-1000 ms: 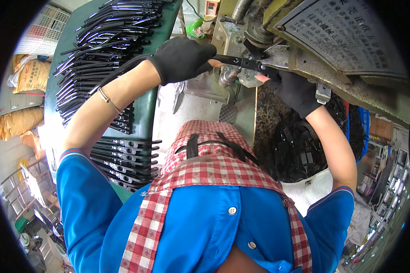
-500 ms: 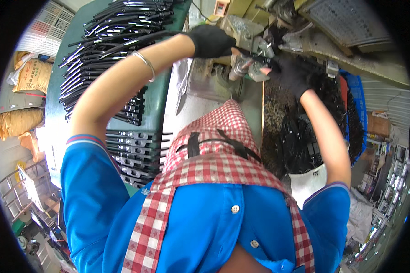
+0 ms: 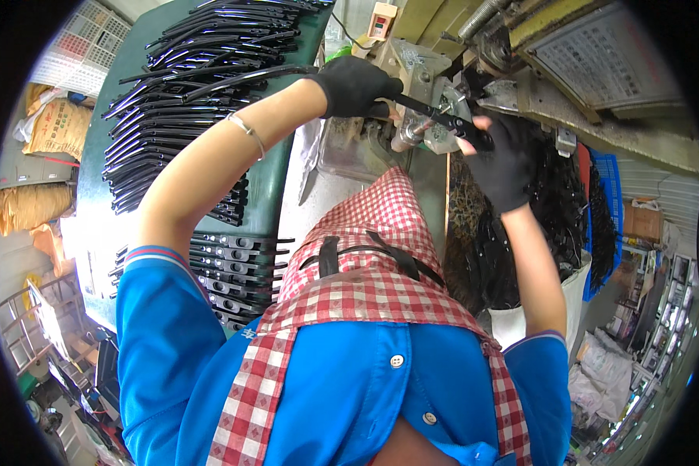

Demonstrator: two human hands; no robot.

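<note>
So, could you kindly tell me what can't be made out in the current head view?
- Bar, head view: its middle is hidden by the left hand, its right end by the right hand.
- Table, head view: far end cut off by the upper edge.
- Heap, head view: partly hidden by the right forearm.

A table stood at the left; rods lay across it, with a row of parts nearer the body; a machine stood ahead and to the right; a bar ran between the left hand and the right hand; a crate stood farther right.
</note>
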